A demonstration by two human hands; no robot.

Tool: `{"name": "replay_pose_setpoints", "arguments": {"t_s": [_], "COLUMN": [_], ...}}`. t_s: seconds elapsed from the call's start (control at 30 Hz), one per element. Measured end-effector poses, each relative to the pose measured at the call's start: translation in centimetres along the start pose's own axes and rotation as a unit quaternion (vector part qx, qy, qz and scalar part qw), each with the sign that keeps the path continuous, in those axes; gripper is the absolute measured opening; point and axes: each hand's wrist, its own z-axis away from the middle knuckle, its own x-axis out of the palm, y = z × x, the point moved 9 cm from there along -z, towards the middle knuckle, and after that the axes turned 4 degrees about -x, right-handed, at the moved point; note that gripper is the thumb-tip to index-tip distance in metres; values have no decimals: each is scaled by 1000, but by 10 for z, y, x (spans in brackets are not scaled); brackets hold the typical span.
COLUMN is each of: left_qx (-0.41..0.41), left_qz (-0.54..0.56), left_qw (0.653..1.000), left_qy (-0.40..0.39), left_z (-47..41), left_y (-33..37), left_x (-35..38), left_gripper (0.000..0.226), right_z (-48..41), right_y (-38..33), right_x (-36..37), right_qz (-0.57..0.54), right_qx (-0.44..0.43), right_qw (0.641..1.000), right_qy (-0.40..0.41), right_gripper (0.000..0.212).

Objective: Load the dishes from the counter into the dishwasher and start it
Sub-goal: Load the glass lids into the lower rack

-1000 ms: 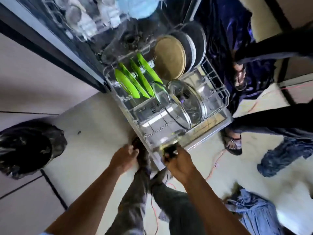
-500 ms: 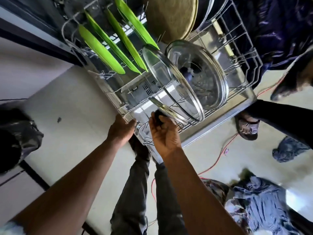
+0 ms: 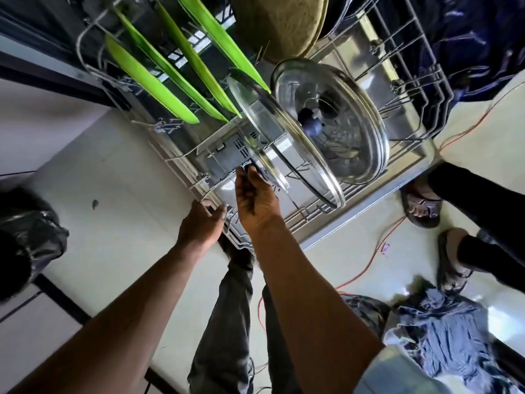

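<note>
Lid (image 3: pixel 268 170) stands on edge at the rack's (image 3: pixel 441 78) six o'clock end, like the larger lids (image 3: pixel 349 143) toward one o'clock, probably for draining. Your right hand (image 3: pixel 255 203) pinches its knob (image 3: pixel 251 168); your left hand (image 3: pixel 201 223) grips the rack's rim, apparently steadying it.

The dishwasher's lower rack (image 3: pixel 431 89), grey wire, stands pulled out. Four green plates (image 3: pixel 147 81) stand on edge in its left rows, each apart from the next. Beyond them a tan plate (image 3: pixel 284 24) stands upright. Nearer the front, a large lid (image 3: pixel 349 132) of glass with a dark knob and a second lid (image 3: pixel 264 118) just beside it stand tilted. What seems a third lid (image 3: pixel 268 170) sits at the front edge.
</note>
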Motion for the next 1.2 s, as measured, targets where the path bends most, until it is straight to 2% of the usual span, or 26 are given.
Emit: {"name": "replay_pose_setpoints", "arguments": {"t_s": [0.07,0.17,0.23,0.4,0.5,0.57,0.63,0.77,0.9,1.0,1.1,1.2], "left_qx": [1,-1,0,28,75,107,136,178,211,214,199,165], "left_qz": [-3,-6,-11,-7,31,51,83,179,250,276,262,267], "left_qw": [1000,1000,1000,999,995,988,976,938,884,848,829,812], "left_qy": [0,-2,-6,17,63,99,148,236,333,399,452,492], "left_z": [1,3,5,28,79,123,183,286,381,424,442,443], "left_y": [1,2,3,11,18,17,11,-20,-80,-141,-204,-284], "left_x": [0,-1,-2,-26,-75,-114,-166,-258,-332,-383,-425,-464], "left_gripper": [48,48,51,64,69,64,59,46,35,34,37,37], "right_z": [-4,-4,-2,26,82,128,192,298,404,466,503,530], "right_y": [2,3,3,-9,-20,-27,-31,-23,25,88,158,244], "right_x": [1,-2,-9,-15,3,19,53,123,188,217,237,250], "right_qz": [24,45,70,174,254,369,482,606,653,697,721,731], "right_qx": [-4,-16,-9,34,41,23,-17,-110,-174,-206,-233,-234], "right_qw": [999,997,996,983,966,929,873,769,681,588,503,456], "right_qy": [24,55,60,55,18,-18,-78,-168,-282,-354,-415,-451], "right_gripper": [29,45,47,23,8,7,5,15,14,13,13,10]}}
